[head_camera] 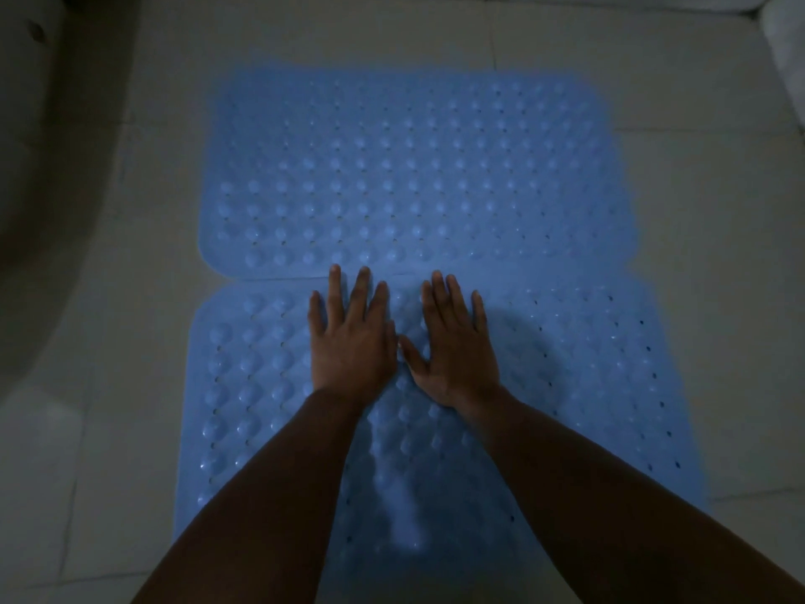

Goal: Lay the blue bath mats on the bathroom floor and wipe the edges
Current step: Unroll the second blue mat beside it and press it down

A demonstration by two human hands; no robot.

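Note:
Two blue bath mats with raised bumps and small holes lie flat on the tiled floor, one beyond the other. The far mat (414, 167) fills the upper middle; the near mat (588, 385) runs down to the bottom of the view, and their edges meet in a seam. My left hand (350, 337) and my right hand (455, 346) lie palm down, side by side, on the near mat's far edge. The fingers are spread and the fingertips reach the seam. Neither hand holds anything. No cloth is in view.
Pale floor tiles (697, 211) surround the mats on all sides. A dark curved fixture (48, 167) rises at the left edge. A white rounded object (784, 58) stands at the top right corner. The room is dim.

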